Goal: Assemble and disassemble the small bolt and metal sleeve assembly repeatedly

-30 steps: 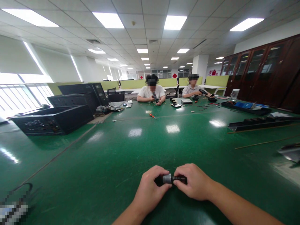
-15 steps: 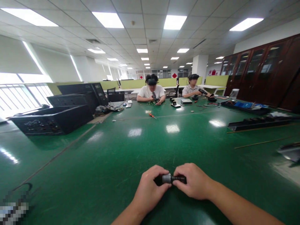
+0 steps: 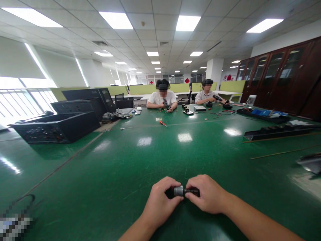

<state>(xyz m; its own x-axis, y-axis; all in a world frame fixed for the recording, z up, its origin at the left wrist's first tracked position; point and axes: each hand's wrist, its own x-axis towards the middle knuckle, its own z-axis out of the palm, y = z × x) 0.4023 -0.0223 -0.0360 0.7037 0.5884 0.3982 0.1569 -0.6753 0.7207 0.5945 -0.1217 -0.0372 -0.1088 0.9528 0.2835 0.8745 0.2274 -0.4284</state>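
Observation:
My left hand (image 3: 160,197) is closed around a short grey metal cylinder (image 3: 178,191), with thumb below and fingers above. From its right end sticks out a black ribbed rod (image 3: 189,190), which my right hand (image 3: 207,194) pinches between thumb and fingers. The cylinder and rod lie in one line, level, just above or on the green tabletop (image 3: 120,180). My palm hides the cylinder's left end. I cannot tell whether the two parts are one piece.
Black computer cases (image 3: 55,129) stand at the left. An orange-handled screwdriver (image 3: 163,124) lies mid-table. Across the table, one person (image 3: 162,98) holds a dark power tool and another person (image 3: 206,95) works beside. Black metal strips (image 3: 273,132) lie at the right.

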